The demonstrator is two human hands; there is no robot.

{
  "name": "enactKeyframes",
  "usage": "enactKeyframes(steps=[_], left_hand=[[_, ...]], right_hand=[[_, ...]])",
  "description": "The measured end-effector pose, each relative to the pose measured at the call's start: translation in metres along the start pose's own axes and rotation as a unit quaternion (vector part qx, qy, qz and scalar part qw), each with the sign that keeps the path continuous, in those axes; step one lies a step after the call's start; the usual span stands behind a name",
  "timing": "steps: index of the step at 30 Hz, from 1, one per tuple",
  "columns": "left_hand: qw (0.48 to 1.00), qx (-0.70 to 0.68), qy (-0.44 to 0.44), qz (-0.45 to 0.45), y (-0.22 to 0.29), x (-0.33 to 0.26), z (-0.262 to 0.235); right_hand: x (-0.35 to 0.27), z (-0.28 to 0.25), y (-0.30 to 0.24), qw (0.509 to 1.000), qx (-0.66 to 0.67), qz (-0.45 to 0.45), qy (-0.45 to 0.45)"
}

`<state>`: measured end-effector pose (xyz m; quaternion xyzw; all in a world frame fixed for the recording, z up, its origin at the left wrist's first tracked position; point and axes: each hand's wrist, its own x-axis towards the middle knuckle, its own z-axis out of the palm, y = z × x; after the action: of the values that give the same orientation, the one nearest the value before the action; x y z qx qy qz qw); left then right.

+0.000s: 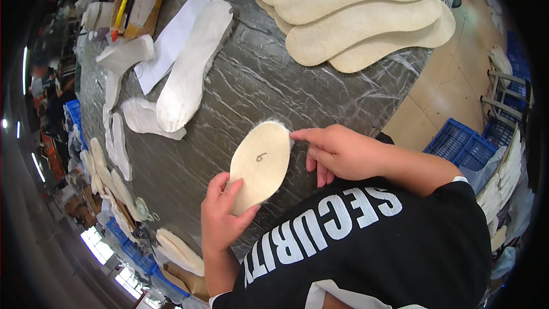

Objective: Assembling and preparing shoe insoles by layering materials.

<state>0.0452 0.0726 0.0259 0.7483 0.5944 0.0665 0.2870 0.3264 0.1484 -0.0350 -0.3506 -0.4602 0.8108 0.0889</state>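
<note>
Felt insole piece (260, 166), oval and cream with a handwritten mark, lies flat on the grey wrinkled worktop (251, 88), nearest the person's chest. The left hand (224, 217) pinches its near end, thumb on top, fingers along the edge. The right hand (337, 151) rests at its far-right rim, fingers loosely curled, index tip touching the fuzzy edge. I judge that smoothing it calls for a steady left grip and light right fingertips, so the fibres do not tear. Beyond the piece lie long white liner cut-outs (191, 74), and farthest, a fanned stack of tan insoles (354, 11). The piece's underside is hidden, and the stack's top is cut off.
</note>
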Motion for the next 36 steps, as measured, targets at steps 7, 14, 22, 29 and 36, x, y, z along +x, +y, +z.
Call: enactKeyframes(steps=[7, 14, 22, 29, 36], left_hand=[[0.999, -0.025, -0.014, 0.013, -0.008, 0.008, -0.003], [0.994, -0.1, -0.027, -0.02, -0.02, 0.006, -0.007], [0.974, -0.207, -0.048, -0.073, -0.026, 0.006, -0.008], [0.972, -0.215, -0.052, -0.083, -0.026, 0.008, -0.011], [0.988, -0.127, -0.057, -0.065, -0.005, 0.014, -0.019]], right_hand=[[0.0, 0.0, 0.0, 1.0, 0.012, 0.006, 0.019], [0.0, 0.013, -0.004, 0.996, -0.04, 0.007, 0.078], [0.009, 0.032, 0.034, 0.786, -0.471, -0.381, 0.124], [0.01, 0.038, 0.036, 0.718, -0.612, -0.306, 0.125], [0.009, 0.04, 0.039, 0.71, -0.623, -0.3, 0.136]])
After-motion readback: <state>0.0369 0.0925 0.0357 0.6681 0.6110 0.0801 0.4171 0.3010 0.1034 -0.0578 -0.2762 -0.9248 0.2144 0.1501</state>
